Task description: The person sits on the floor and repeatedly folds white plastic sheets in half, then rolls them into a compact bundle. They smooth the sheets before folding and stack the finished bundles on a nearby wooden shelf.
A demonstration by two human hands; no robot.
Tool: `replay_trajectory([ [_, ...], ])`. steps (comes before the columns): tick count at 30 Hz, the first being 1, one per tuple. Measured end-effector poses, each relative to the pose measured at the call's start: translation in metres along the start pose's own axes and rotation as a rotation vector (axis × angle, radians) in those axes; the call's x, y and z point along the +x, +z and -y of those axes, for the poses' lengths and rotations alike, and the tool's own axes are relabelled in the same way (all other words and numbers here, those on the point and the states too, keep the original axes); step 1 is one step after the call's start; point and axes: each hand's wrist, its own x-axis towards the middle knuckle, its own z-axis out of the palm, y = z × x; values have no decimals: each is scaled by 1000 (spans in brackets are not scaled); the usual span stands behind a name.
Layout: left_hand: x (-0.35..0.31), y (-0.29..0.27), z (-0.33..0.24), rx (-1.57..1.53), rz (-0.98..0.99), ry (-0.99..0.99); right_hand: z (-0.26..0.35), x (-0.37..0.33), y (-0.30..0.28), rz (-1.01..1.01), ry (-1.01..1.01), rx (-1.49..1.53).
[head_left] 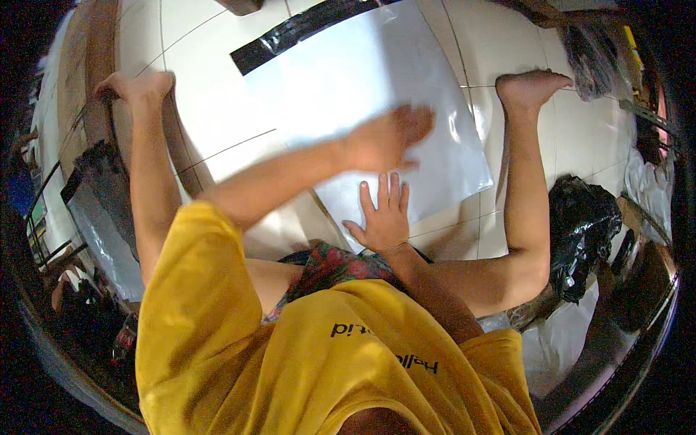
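A large, glossy white plastic sheet or bag lies flat on the floor between my legs, with a black band along its far edge. My right hand rests palm down on its near part, fingers spread. Just beyond, my left hand reaches across from the left over the sheet. It is blurred by motion, its thumb apart from the other fingers, and nothing shows in it. Whether it touches the plastic I cannot tell.
Pale floor tiles surround the sheet. My bare legs stretch out on both sides. Crumpled black plastic lies right of my right knee, with clear plastic nearer. Grey plastic packaging sits beyond my left leg, near a brown wooden edge.
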Motion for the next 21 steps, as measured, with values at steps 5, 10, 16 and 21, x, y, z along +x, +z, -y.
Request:
replay_trajectory([
  [5,-69,-12,-51,-151,128,-129,2,4,-4,13,-10,-46],
  [10,-79,-38,-5,-120,92,-354,4,2,-5,39,19,-88],
  [16,-111,-71,120,193,-62,-462,3,0,-2,39,0,-74],
  [21,-113,-78,128,222,7,-475,4,3,-5,21,-15,-88],
])
